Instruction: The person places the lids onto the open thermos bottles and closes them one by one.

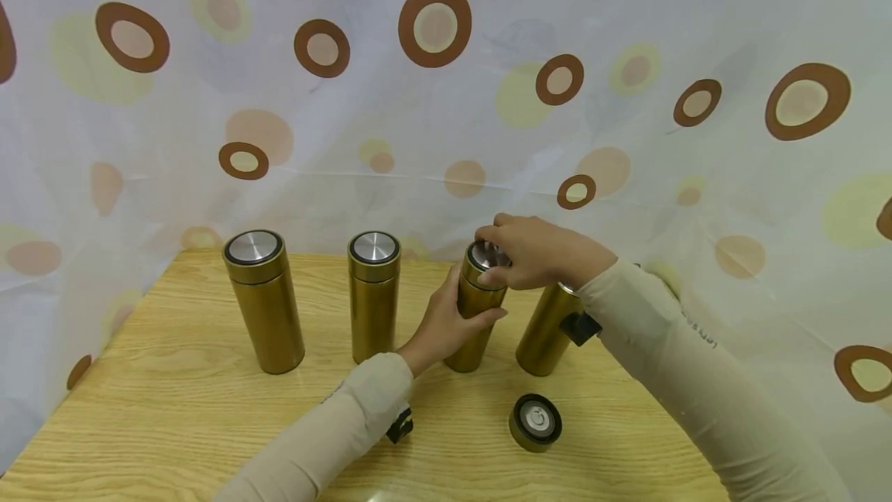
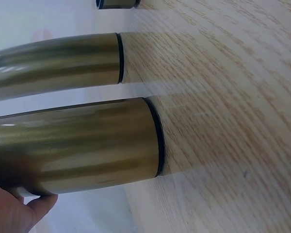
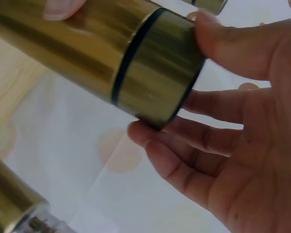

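Note:
My left hand (image 1: 446, 324) grips the body of a gold thermos (image 1: 481, 302) that stands on the table, its thumb across the front. Over the top, my right hand (image 1: 533, 252) holds the lid (image 3: 160, 68) of that thermos, thumb on one side and curled fingers on the other. The lid sits on the body with a dark ring at the seam. Just to the right stands a second gold thermos (image 1: 545, 335), partly behind my right sleeve; its bare silver neck (image 3: 36, 221) shows in the right wrist view.
A loose lid (image 1: 535, 421) lies underside up on the wooden table (image 1: 174, 424), in front of the right-hand thermos. Two lidded gold thermoses stand to the left, one near the middle (image 1: 375, 304) and one farther left (image 1: 268, 308). A patterned curtain (image 1: 390, 115) hangs behind.

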Action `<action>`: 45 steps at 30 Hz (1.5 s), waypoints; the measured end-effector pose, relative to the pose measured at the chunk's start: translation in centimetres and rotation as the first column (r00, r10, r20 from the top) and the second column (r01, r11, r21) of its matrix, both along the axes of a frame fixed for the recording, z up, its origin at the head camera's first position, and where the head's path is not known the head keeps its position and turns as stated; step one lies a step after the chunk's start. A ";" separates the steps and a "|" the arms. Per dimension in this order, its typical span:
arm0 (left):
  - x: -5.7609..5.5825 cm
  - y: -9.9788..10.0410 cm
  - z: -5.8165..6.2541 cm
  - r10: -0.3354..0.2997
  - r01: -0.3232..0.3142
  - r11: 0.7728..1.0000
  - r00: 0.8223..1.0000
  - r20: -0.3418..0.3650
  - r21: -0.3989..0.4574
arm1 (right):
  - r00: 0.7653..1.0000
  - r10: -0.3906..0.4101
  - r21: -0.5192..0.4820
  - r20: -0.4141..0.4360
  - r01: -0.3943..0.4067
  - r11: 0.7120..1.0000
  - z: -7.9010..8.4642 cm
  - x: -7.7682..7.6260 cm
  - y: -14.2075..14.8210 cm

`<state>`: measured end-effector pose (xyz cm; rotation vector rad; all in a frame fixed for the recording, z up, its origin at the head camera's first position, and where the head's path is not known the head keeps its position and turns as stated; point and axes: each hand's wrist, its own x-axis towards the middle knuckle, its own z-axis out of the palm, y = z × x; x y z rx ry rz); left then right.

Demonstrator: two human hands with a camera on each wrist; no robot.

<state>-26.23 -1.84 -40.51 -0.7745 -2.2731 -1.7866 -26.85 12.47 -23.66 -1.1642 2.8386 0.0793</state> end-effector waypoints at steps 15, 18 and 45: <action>0.2 0.2 0.2 0.020 -0.020 1.000 1.000 -0.007 -0.005 | 0.979 -0.193 -0.186 -0.071 0.177 0.966 -1.8 0.4 0.0; 0.2 0.2 0.2 0.031 -0.031 0.999 0.999 -0.010 -0.013 | 0.972 -0.223 -0.212 -0.079 0.202 0.956 -1.9 0.6 -0.2; 0.3 -0.3 0.3 -0.043 0.048 0.998 0.990 0.133 -0.040 | 0.942 -0.325 -0.207 -0.079 0.304 0.930 -2.5 1.8 0.0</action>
